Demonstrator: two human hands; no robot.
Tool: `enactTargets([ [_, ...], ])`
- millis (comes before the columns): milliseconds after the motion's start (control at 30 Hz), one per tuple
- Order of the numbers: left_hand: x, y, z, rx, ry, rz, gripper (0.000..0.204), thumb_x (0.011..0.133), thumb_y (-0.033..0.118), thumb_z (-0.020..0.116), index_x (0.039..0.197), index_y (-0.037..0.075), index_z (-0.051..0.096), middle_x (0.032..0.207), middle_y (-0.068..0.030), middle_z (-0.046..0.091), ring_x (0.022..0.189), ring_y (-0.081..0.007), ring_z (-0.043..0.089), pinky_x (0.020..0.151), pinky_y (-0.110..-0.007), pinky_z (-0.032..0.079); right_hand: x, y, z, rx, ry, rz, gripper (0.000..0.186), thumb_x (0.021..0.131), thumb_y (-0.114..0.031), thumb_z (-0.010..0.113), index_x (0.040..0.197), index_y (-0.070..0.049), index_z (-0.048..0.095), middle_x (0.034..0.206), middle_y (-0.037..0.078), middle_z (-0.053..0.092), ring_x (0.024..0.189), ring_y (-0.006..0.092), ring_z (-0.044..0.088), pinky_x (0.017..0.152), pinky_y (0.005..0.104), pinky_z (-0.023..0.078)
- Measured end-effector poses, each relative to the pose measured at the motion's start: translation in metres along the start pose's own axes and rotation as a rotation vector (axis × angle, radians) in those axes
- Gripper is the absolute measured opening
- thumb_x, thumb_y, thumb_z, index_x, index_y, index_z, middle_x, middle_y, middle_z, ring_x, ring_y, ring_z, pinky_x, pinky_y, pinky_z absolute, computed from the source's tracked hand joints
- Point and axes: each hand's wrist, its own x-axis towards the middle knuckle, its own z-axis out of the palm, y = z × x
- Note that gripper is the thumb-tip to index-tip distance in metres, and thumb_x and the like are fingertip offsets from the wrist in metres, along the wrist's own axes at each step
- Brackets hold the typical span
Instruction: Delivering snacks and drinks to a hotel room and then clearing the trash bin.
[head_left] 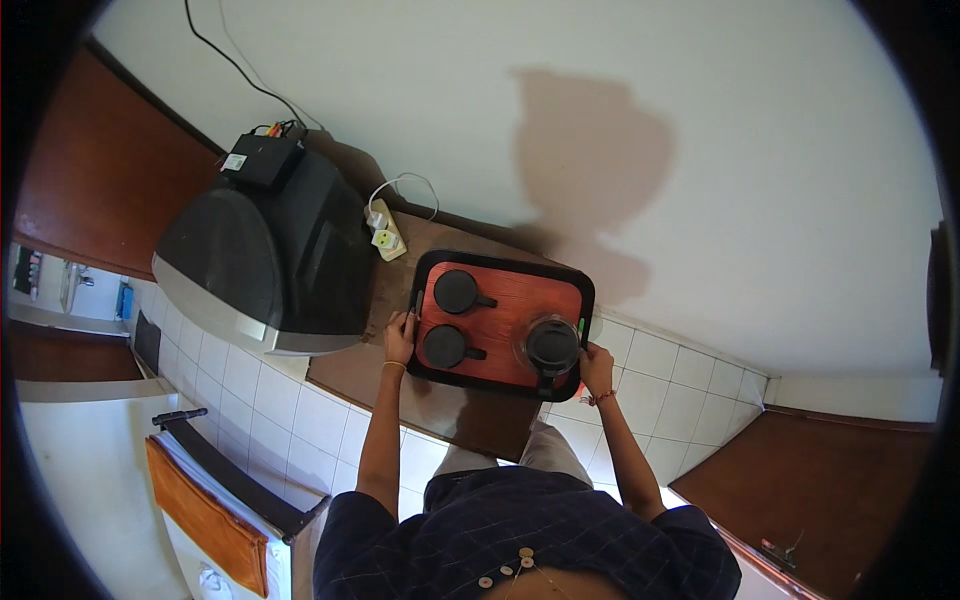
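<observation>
Two hands grip tray (503,300) ends | left hand (399,337), right hand (597,366) fingers curled on rim | keep level: cups (456,291), jug (552,346) aboard

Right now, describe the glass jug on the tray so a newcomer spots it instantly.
Find the old grey television on the brown wooden table; beside it sits a red rectangular tray with a black rim. The clear glass jug with a black lid stands at the tray's near right corner by the right hand, taller than the two black mugs.
</observation>
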Motion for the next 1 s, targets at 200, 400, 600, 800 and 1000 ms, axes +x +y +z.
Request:
enactTargets([
  [200, 0.037, 0.001, 0.024, -0.032, -0.075, -0.194, 0.028, 0.086, 0.021, 0.045, 0.076, -0.001, 0.058, 0.060, -0.0112, 0.055, 0.055, -0.0201, 0.055, 0.055, -0.030, 0.042, 0.037, 0.018, 0.013, -0.057, -0.049, 0.101, 0.013, 0.075, -0.007, 0.054, 0.084, -0.001, 0.061, 0.067, 0.017, 0.060, 0.063, 0.0288, 0.061, 0.055, 0.0348, 0.046],
  [400, 0.064, -0.002, 0.039, 0.014, -0.099, -0.175, 0.028, 0.086, 0.022, 0.045, 0.077, 0.000, 0.059, 0.061, -0.0111, 0.057, 0.057, -0.0196, 0.056, 0.056, -0.031, 0.043, 0.057, 0.023, 0.024, -0.047, -0.021, 0.162, 0.013, 0.075, -0.009, 0.055, 0.084, -0.002, 0.062, 0.068, 0.017, 0.060, 0.065, 0.0297, 0.061, 0.056, 0.0349, 0.045],
  [600, 0.082, -0.021, 0.049, 0.056, -0.106, -0.172, 0.028, 0.085, 0.023, 0.046, 0.077, 0.000, 0.060, 0.064, -0.0122, 0.057, 0.057, -0.0212, 0.057, 0.056, -0.032, 0.043, 0.069, 0.031, 0.036, -0.073, -0.029, 0.184, 0.015, 0.074, -0.012, 0.055, 0.083, -0.002, 0.062, 0.068, 0.019, 0.059, 0.065, 0.0328, 0.059, 0.056, 0.0364, 0.045],
  [800, 0.096, -0.021, 0.055, 0.038, -0.142, -0.162, 0.028, 0.085, 0.023, 0.046, 0.077, 0.000, 0.059, 0.064, -0.0127, 0.057, 0.058, -0.0225, 0.057, 0.057, -0.032, 0.043, 0.077, 0.044, 0.046, -0.067, 0.029, 0.134, 0.015, 0.073, -0.012, 0.054, 0.081, -0.002, 0.061, 0.067, 0.019, 0.058, 0.065, 0.0339, 0.058, 0.056, 0.0372, 0.044],
  [1000, 0.109, -0.013, 0.058, 0.077, -0.147, -0.137, 0.029, 0.086, 0.024, 0.046, 0.076, -0.001, 0.059, 0.065, -0.0133, 0.058, 0.057, -0.0230, 0.056, 0.057, -0.032, 0.043, 0.088, 0.038, 0.043, -0.022, 0.017, 0.183, 0.015, 0.073, -0.014, 0.054, 0.081, -0.003, 0.062, 0.068, 0.018, 0.059, 0.065, 0.0327, 0.058, 0.057, 0.0378, 0.044],
])
